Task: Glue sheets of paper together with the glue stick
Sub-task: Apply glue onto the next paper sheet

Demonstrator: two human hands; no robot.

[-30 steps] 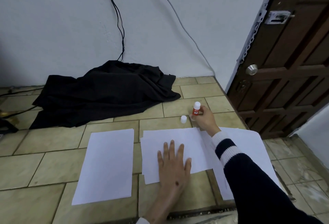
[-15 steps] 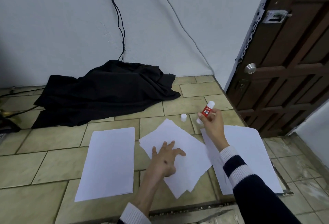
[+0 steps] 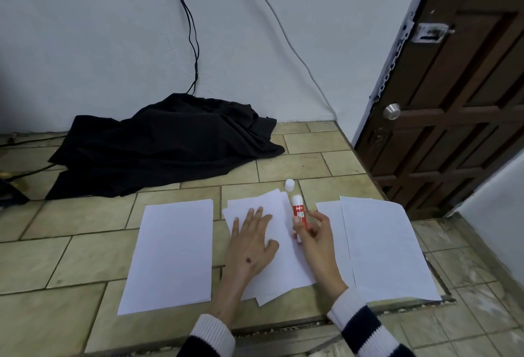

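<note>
Glue stick (image 3: 298,212) is sitting pinched in my right hand (image 3: 313,236), while my left hand (image 3: 251,246) is lying flat, fingers spread, pressing the middle paper stack (image 3: 276,266).

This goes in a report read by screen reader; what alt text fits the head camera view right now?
A person's left hand presses flat on the middle stack of white paper on a tiled floor, while the right hand holds an uncapped red glue stick upright above it. More white sheets lie at left and right; the white cap stands beyond.
</note>
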